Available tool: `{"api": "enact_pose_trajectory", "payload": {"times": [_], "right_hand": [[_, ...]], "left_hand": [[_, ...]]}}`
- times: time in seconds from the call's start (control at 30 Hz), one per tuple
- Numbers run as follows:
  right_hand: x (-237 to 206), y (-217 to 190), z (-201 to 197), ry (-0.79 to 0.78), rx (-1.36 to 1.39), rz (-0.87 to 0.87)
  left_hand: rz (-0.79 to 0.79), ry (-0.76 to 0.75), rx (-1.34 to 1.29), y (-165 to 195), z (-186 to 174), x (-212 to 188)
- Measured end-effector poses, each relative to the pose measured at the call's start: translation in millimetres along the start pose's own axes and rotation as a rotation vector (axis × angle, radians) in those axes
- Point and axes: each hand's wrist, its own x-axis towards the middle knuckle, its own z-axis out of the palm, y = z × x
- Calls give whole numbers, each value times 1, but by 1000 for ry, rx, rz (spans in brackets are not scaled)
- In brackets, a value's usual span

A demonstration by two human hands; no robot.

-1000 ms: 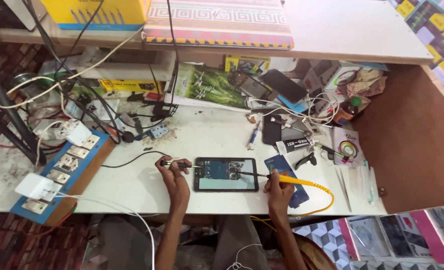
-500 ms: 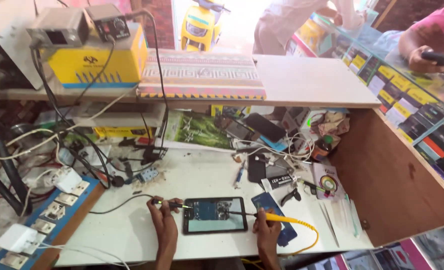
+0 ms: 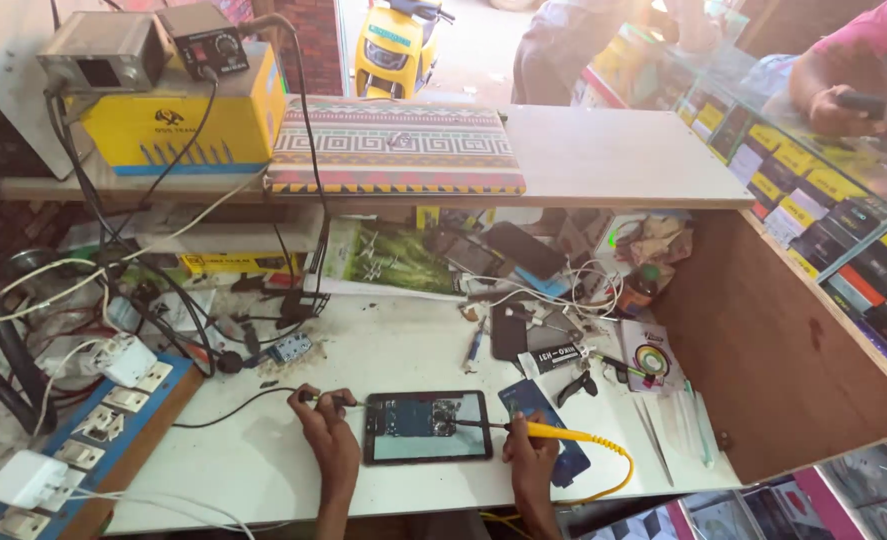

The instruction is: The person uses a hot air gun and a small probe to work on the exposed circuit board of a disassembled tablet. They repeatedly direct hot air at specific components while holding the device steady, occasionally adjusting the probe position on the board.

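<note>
view tilted up | yellow scooter (image 3: 395,45) now visible | hands sit lower in frame

The opened phone (image 3: 427,427) showed a glossy dark frame around bare circuitry. The yellow tool (image 3: 553,433) looked smooth plastic with a thin metal tip. The white surface (image 3: 393,350) was matt and scuffed; its side panel (image 3: 773,350) was brown wood.

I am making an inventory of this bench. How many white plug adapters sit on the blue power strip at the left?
2. One white adapter sits at the far end of the blue power strip; another white adapter sits near its near end. More may lie beyond the picture's lower edge.
</note>
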Motion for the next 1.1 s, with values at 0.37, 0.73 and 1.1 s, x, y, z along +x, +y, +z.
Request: {"api": "enact_pose_trajectory", "payload": {"times": [0.37, 0.73, 1.1], "right_hand": [[7, 5, 3, 46, -70, -71], [-4, -1, 5, 44, 7, -109], [-7, -12, 1, 16, -58, -118]], "left_hand": [[-41, -140, -237, -27, -15, 16], [-41, -242, -289, -16, -21, -12], [5, -270, -216, -22, -12, -8]]}}
